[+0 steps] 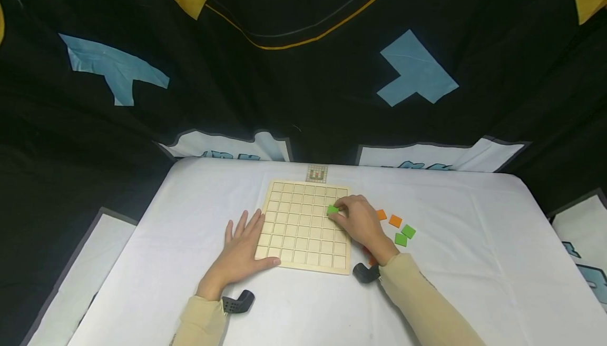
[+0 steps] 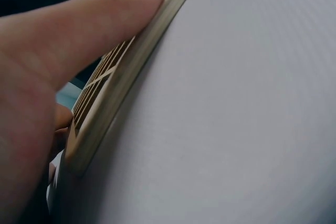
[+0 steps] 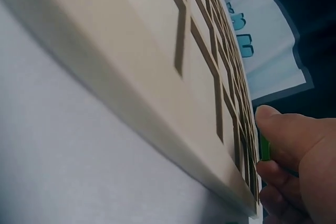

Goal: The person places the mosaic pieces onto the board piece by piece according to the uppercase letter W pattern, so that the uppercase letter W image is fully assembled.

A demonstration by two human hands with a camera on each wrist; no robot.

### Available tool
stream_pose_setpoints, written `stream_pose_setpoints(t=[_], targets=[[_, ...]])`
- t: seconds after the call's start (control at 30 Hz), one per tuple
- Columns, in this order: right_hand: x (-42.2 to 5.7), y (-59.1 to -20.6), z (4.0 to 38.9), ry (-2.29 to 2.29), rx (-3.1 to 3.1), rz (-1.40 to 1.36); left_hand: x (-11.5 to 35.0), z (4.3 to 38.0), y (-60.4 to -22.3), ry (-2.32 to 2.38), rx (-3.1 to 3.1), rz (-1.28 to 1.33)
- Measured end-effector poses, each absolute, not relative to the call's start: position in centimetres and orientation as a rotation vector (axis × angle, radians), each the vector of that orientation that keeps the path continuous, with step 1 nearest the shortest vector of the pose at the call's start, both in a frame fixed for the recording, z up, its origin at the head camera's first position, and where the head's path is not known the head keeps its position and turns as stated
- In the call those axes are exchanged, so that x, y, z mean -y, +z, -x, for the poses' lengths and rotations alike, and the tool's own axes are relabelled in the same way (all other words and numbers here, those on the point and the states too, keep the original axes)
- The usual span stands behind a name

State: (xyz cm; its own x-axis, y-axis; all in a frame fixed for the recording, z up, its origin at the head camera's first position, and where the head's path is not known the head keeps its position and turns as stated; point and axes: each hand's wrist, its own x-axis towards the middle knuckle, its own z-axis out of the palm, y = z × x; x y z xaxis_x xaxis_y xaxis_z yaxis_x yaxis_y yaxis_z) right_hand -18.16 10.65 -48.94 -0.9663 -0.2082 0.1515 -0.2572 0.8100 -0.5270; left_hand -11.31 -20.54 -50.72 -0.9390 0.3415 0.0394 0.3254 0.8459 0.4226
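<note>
A square wooden grid board [image 1: 303, 269] lies on the white table, its cells bare wood. Between thumb and fingers my right hand [image 1: 359, 220] pinches a green square tile [image 1: 333, 209] over the right part of the board. In the right wrist view that green tile [image 3: 264, 148] shows edge-on between thumb and fingers, close to the grid. My left hand [image 1: 241, 255] is spread along the board's left side, its thumb [image 2: 105, 19] laid across the near edge and its fingertips at the left edge.
Right of the board lie two orange tiles [image 1: 395, 221] and two green tiles [image 1: 401, 239]. More red-orange tiles [image 1: 372, 261] are partly hidden under my right wrist. A small patterned square [image 1: 316, 173] sits behind the board. Dark cloth [image 1: 284, 98] hangs beyond the table [image 1: 474, 283].
</note>
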Motion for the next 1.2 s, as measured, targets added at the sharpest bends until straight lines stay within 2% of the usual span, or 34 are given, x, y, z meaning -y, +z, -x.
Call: stream_pose_setpoints(t=[1.2], targets=[[-9.9,-48.99,18.65,0.821,2.951,-0.412,20.57,11.32,-50.69,0.678,-2.992,-0.547]])
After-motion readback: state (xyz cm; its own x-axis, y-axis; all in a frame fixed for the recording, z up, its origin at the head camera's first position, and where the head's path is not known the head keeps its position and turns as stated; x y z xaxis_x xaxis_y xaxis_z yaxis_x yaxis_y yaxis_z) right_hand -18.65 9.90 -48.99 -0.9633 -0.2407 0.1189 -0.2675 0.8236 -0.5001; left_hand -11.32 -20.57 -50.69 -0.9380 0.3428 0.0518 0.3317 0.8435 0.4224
